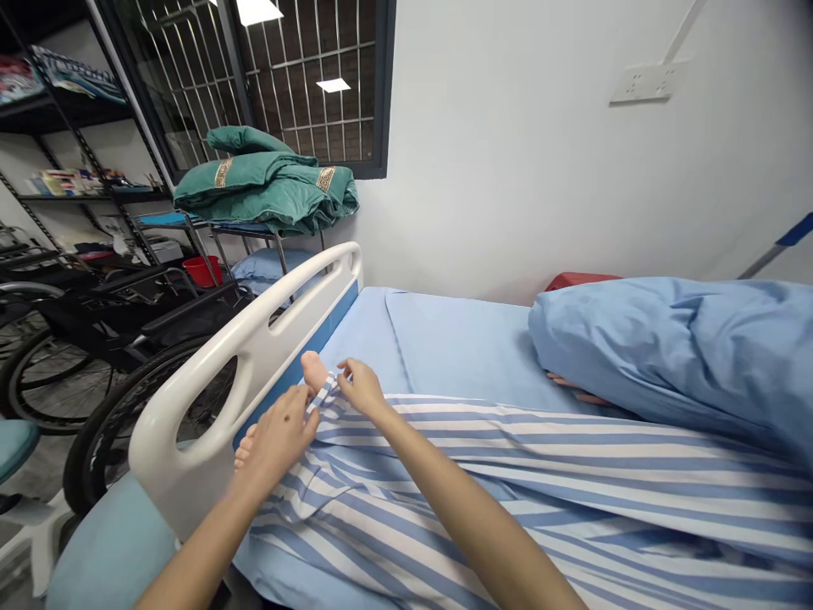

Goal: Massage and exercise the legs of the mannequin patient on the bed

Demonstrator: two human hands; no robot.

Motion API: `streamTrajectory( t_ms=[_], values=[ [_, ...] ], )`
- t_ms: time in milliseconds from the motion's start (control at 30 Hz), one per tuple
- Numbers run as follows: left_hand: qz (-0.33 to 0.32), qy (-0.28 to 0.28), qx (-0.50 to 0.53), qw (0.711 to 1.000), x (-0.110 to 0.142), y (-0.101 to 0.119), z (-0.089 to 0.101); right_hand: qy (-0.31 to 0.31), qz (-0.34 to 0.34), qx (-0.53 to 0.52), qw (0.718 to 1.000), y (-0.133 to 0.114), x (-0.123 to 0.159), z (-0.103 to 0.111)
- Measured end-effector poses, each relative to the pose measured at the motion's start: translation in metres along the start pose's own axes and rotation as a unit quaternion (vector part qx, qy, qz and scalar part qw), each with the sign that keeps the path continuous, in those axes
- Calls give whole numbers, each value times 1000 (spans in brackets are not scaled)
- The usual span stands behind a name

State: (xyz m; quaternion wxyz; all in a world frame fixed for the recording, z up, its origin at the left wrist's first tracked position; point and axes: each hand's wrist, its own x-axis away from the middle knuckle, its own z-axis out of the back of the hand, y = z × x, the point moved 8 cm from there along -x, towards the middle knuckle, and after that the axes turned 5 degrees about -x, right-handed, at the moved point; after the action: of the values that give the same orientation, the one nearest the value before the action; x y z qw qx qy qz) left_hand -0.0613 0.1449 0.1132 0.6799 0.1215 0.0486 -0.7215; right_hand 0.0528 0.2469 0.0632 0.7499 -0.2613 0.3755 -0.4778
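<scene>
Left hand (276,440) and right hand (361,387) pinch the striped trouser leg (381,483), which points toward the white footboard (260,347).

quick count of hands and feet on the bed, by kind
hands: 3 (left hand, right hand, third hand under the blue bedding)
bare feet: 2 (upper foot, lower foot)
total: 5

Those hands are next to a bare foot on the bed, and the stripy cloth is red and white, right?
Not quite: the striped cloth is blue and white, not red and white, as the head view shows. The rest is right: the left hand and right hand are next to a bare foot on the bed.
</scene>
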Motion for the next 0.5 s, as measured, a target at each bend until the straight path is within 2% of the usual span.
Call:
streamTrajectory(
  t_ms=[100, 167, 233, 300, 400, 467, 500],
  values=[
    [11, 51, 107, 993, 47, -6, -2, -31, 27, -13, 999, -19, 43, 1],
    [85, 81, 143, 983, 85, -27, -15, -62, 47, -22, 997, -31, 75, 3],
    [194, 104, 165, 961, 121, -56, -36, -71, 56, -29, 995, -42, 108, 12],
    [269, 92, 195, 939, 145, -79, -62, -61, 45, -40, 996, -50, 143, 25],
    [258, 25, 274, 926, 144, -91, -93, -48, -10, -82, 995, -54, 207, 43],
    [234, 1, 300, 925, 132, -95, -91, -74, -64, -131, 987, -56, 257, 47],
    [232, 8, 297, 926, 127, -100, -83, -83, -76, -136, 984, -61, 282, 49]
  ],
)
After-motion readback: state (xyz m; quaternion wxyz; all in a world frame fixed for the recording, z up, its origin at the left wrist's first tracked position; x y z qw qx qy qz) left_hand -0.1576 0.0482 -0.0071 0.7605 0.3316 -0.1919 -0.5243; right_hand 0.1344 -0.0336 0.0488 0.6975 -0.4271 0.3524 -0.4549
